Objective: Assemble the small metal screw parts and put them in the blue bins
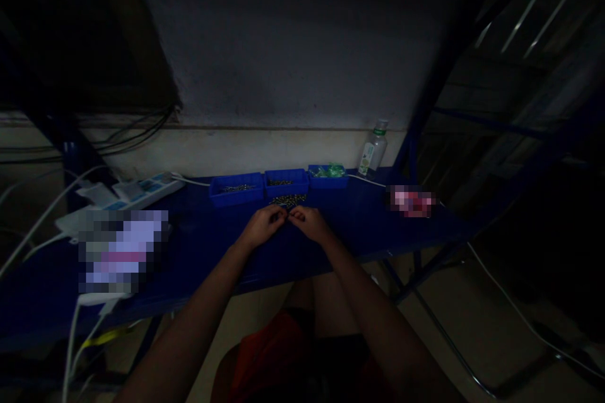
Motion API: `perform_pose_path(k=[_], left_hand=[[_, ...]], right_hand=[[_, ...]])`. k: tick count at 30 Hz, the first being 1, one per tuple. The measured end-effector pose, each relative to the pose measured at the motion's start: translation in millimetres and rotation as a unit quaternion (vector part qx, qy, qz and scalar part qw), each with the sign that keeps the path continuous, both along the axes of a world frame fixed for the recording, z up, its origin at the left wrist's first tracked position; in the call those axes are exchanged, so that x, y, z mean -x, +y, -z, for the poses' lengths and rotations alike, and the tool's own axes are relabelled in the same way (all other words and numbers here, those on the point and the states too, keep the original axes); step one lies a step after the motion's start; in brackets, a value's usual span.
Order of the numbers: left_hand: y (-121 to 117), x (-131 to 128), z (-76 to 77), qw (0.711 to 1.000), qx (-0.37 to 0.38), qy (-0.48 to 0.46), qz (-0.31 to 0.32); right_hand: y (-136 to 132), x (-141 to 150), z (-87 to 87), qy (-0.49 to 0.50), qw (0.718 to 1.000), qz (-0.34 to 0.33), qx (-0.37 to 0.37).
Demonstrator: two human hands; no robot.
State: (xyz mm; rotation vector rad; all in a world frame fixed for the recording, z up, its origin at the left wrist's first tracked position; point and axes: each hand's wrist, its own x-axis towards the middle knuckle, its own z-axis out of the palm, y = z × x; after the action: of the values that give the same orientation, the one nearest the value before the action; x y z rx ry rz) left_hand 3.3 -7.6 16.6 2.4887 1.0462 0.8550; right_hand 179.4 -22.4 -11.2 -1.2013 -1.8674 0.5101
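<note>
Blue table (193,239), narrow, against a wall. Contents, left to right:

- Flat item (125,245), pale violet and pink; pixelated, identity not readable.
- Power strip (161,187), white, set at a slant, plugs and cables attached.
- First blue tray (236,196), holding thin silvery metal pieces.
- Left hand (265,225), in front of the first two trays: fingers curled, thumb and forefinger drawn close in a pinch. Gap and any held piece: cannot tell.
- Second blue tray (287,191), holding small brassy pieces.
- Pile of small metal pieces (289,200), loose on the table, just in front of the second tray and just beyond both sets of fingertips. Spread wider from side to side than front to back; single pieces point various ways. Neither hand clearly nearer.
- Right hand (309,223), mirroring the left, fingertips almost meeting it; fingers bent inward. A dark speck between the hands may be a small piece; which hand has it, if either, cannot be told.
- Third blue tray (328,183), holding crumpled green clear wrapping.
- Bottle (373,154), clear, green-banded neck, upright near the wall.
- Pink and red item (411,200), pixelated.

Poor light throughout; fingertip contacts and the pile's near edge obscured.
</note>
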Motion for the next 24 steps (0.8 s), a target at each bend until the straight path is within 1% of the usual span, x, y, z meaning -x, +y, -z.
perform_pose_path(k=[5,8,11,17,24], left_hand=[[4,2,5.5,1.0,0.028,0.011,0.002],[6,2,8.8,0.999,0.045,0.014,0.005],[6,2,9.8,0.999,0.048,0.01,0.01],[9,2,12.5,0.998,0.052,-0.01,0.028],[13,4,14.9,0.997,0.066,-0.02,0.024]], right_hand=[[-1,-1,-1.3,0.015,1.0,0.01,-0.01],[-4,0,-3.4,0.023,1.0,-0.003,-0.017],[-5,0,-4.1,0.024,0.999,-0.013,-0.019],[-5,0,-4.6,0.014,1.0,-0.012,-0.019],[-3,0,-2.9,0.014,1.0,-0.005,-0.026]])
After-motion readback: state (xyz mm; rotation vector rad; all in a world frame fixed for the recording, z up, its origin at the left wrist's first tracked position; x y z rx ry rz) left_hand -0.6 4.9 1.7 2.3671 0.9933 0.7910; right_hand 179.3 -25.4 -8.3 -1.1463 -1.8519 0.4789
